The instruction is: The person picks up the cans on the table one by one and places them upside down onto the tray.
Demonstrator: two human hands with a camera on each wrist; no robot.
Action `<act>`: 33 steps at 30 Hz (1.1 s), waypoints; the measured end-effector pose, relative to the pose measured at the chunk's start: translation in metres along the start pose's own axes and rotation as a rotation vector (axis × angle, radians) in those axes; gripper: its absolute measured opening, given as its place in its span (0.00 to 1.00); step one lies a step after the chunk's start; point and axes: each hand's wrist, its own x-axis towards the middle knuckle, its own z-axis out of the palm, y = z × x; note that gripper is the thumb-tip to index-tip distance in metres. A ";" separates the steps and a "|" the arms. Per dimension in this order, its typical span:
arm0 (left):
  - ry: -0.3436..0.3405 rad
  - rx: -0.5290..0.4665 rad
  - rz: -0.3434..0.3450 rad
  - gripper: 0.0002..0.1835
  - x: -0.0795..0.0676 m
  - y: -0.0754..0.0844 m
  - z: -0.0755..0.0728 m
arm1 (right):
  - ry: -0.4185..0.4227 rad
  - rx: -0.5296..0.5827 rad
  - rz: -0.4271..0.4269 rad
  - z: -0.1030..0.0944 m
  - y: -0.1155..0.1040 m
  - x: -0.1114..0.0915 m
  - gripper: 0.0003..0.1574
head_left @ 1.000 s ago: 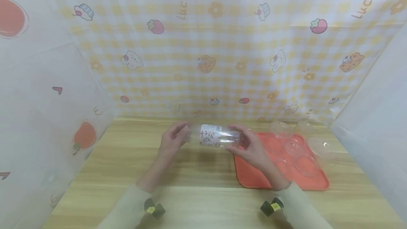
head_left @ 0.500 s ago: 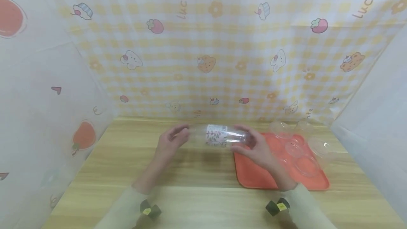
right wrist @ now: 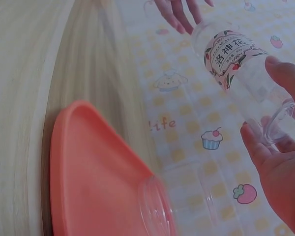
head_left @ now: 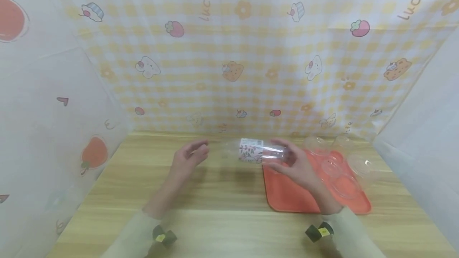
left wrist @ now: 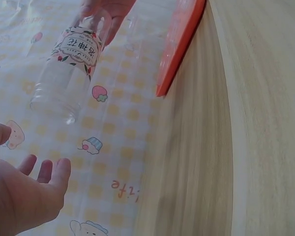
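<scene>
A clear plastic jar (head_left: 251, 150) with a white, red-flowered label lies sideways above the table. My right hand (head_left: 295, 164) grips one end of it; in the right wrist view the thumb (right wrist: 285, 73) presses its side and the fingers curl under that end. Chinese characters show on the label (left wrist: 79, 47) in the left wrist view. Beyond the jar's other end, my left hand (head_left: 187, 160) hovers with relaxed, slightly bent fingers and a gap to the jar; nothing is in it.
Under and beside my right forearm lies a red-orange tray (head_left: 287, 198) bearing several clear plastic jars (head_left: 346, 186). More clear jars (head_left: 360, 165) stand at its far right edge. A cloth with a yellow check (head_left: 251, 90) hangs behind the wooden table (head_left: 143, 178).
The jar has moved right with my right hand. My left hand, at the jar's left end a second ago, has drawn away to the left.
</scene>
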 end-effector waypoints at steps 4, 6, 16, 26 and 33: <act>0.007 0.024 -0.003 0.26 -0.001 0.001 -0.003 | 0.002 -0.024 0.010 -0.005 -0.003 -0.002 0.45; 0.005 0.031 -0.003 0.25 -0.002 0.001 -0.006 | 0.007 -0.043 0.024 -0.007 -0.004 -0.003 0.44; -0.031 0.072 0.011 0.25 -0.006 -0.002 -0.015 | 0.011 -0.095 0.024 -0.016 -0.008 -0.006 0.45; -0.033 0.087 0.003 0.25 -0.006 -0.004 -0.018 | -0.014 -0.064 -0.039 -0.021 -0.009 -0.006 0.42; -0.049 0.094 0.024 0.24 -0.007 -0.005 -0.020 | -0.027 -0.055 0.014 -0.026 -0.011 -0.009 0.43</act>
